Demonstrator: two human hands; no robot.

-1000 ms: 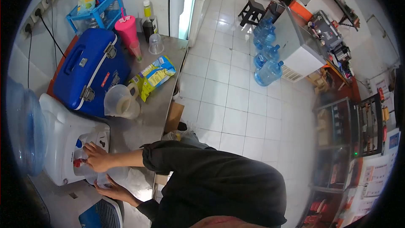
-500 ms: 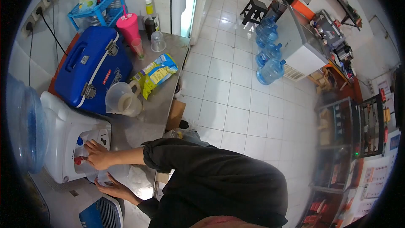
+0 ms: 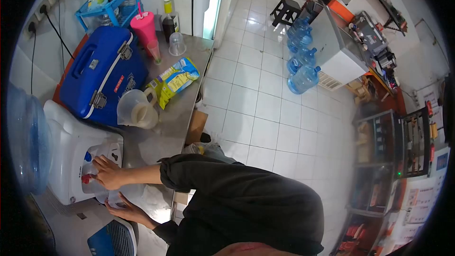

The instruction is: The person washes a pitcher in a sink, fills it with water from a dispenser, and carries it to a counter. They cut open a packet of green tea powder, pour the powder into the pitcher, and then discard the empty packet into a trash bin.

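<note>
A white water dispenser [image 3: 64, 151] with a blue tap [image 3: 88, 157] and a red tap [image 3: 87, 178] stands at the left. My right hand [image 3: 110, 173] reaches into its tap recess, fingers bent, the thumb side against the red tap. Below it, my left hand [image 3: 128, 210] curls round the lower side of a translucent plastic container [image 3: 132, 192], which sits in front of the taps. Its contents are hard to make out, since my right hand and forearm partly cover it.
Beside the dispenser are a blue cooler box [image 3: 99, 76], a measuring jug [image 3: 137, 109] with pale liquid and a yellow-green packet [image 3: 175, 80]. A pink tumbler [image 3: 143, 26], a bottle [image 3: 169, 21] and a clear cup [image 3: 177, 45] stand farther back. Large water bottles [image 3: 303, 80] stand on the floor.
The view has shifted very slightly. Both hands keep the same places at the red tap and the container.
</note>
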